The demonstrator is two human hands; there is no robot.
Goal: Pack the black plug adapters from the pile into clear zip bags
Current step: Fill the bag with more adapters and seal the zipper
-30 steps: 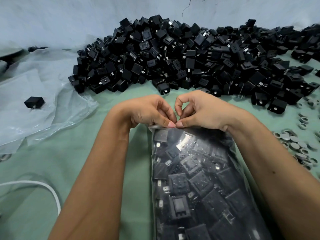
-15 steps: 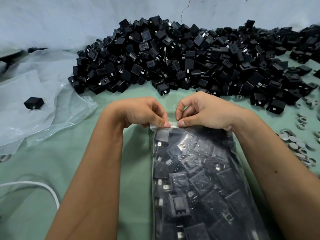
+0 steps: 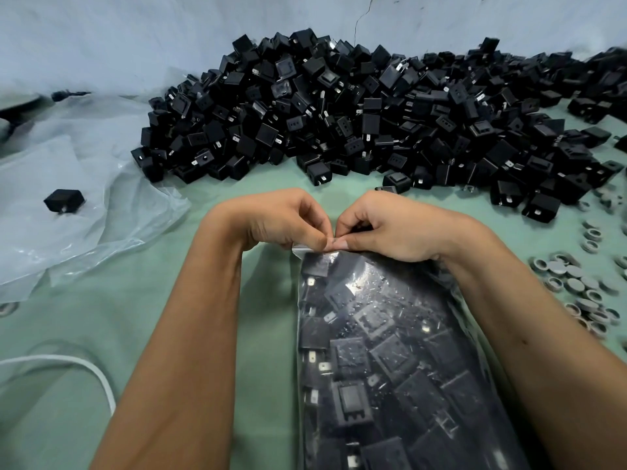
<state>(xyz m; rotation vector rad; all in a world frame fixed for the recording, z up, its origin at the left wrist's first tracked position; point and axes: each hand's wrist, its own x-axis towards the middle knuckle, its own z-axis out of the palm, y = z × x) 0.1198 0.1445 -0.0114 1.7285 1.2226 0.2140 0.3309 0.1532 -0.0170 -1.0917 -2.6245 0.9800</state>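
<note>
Nearest the camera, at about five o'clock, a clear zip bag (image 3: 390, 351) packed full of black plug adapters lay lengthwise on the green counter (image 3: 135, 317). At its far end, near the middle of the view, the left hand (image 3: 281, 220) and the right hand (image 3: 390, 228) met thumb to thumb, each grip pinched together on the bag's top strip. A white cable (image 3: 84, 368) curved at eight o'clock. Grey round caps (image 3: 576, 290) were scattered at three o'clock. At nine o'clock one lone adapter (image 3: 63, 200) sat on crumpled plastic sheeting (image 3: 84, 232). Farthest off, at twelve o'clock, the pile of adapters (image 3: 356, 113) spread along the wall.
</note>
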